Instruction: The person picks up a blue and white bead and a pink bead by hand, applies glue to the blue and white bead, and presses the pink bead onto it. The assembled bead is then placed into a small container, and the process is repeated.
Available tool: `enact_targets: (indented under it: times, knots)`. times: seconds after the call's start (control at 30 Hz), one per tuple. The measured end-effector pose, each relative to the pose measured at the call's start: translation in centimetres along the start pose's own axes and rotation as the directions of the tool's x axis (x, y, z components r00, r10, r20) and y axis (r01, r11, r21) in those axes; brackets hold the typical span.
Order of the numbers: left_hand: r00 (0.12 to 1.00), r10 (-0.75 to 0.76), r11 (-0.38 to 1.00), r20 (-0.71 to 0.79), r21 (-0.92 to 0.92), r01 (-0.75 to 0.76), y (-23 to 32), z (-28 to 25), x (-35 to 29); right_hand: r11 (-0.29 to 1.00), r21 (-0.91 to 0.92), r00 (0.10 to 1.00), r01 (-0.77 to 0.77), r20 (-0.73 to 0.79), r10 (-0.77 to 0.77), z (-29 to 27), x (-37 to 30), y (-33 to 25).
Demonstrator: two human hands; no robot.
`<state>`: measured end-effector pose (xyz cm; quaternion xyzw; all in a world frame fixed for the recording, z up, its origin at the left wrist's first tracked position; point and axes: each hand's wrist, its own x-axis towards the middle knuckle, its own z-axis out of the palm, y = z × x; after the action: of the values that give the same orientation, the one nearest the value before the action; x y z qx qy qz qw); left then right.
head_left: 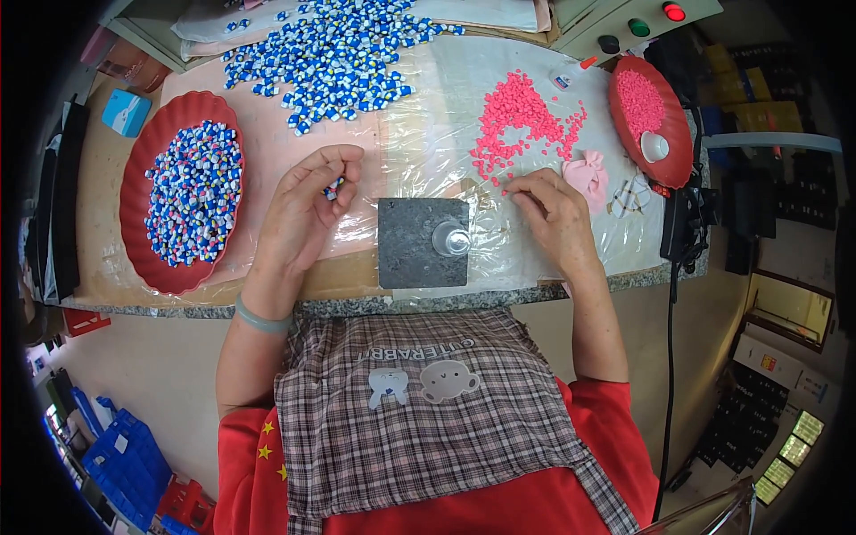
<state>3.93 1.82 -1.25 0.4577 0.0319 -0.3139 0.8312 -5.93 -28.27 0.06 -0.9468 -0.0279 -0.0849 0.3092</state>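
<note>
My left hand (308, 201) is over the left half of the table with its fingers curled. A small blue-and-white piece (333, 187) shows between them; any others in the palm are hidden. At the near edge of a spread of small pink pieces (517, 116), my right hand (557, 214) has thumb and forefinger drawn together. A tiny pink piece (506, 191) appears at those fingertips. Between my hands lies a dark square mat (406, 245), bearing a small clear round container (451, 238). A large heap of blue-and-white pieces (325, 62) spreads beyond my left hand.
At left is a red scalloped tray (134, 209) of blue-and-white pieces. A red tray (675, 134) at right holds pink pieces and a white cup (654, 146). Near my right hand lie a pink cloth (586, 178) and a small bottle (562, 80). A control box (624, 27) stands behind.
</note>
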Motion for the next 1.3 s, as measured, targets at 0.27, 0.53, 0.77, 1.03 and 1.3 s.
enact_targets:
  times: [0.27, 0.53, 0.77, 1.03, 1.3]
  knots:
    - [0.966, 0.252, 0.861, -0.050, 0.468, -0.200, 1.7, -0.7, 3.1, 0.991, -0.077, 0.994, 0.105, -0.017, -0.107, 0.5, 0.0, -0.5]
    - [0.738, 0.559, -0.110, 0.379, 0.916, -0.387, 2.4, 2.9, 6.8, 0.999, 0.017, 0.999, -0.031, 0.016, 0.031, 0.0, -0.4, -1.2]
    - [0.671, 0.495, -0.405, 0.552, 0.830, -0.384, 1.3, 3.8, 10.0, 0.886, 0.390, 0.968, -0.252, 0.111, 0.227, 0.4, -0.9, -0.3]
    - [0.647, 0.417, -0.541, 0.639, 0.746, -0.388, 0.9, 3.1, 11.2, 0.595, 0.674, 0.899, -0.437, 0.307, 0.313, -0.1, -1.2, -0.4]
    - [0.919, 0.322, 0.613, 0.228, 0.690, -0.385, 1.8, 4.1, 6.8, 0.464, 0.763, 0.892, -0.449, 0.361, 0.271, 0.1, -1.2, -0.9]
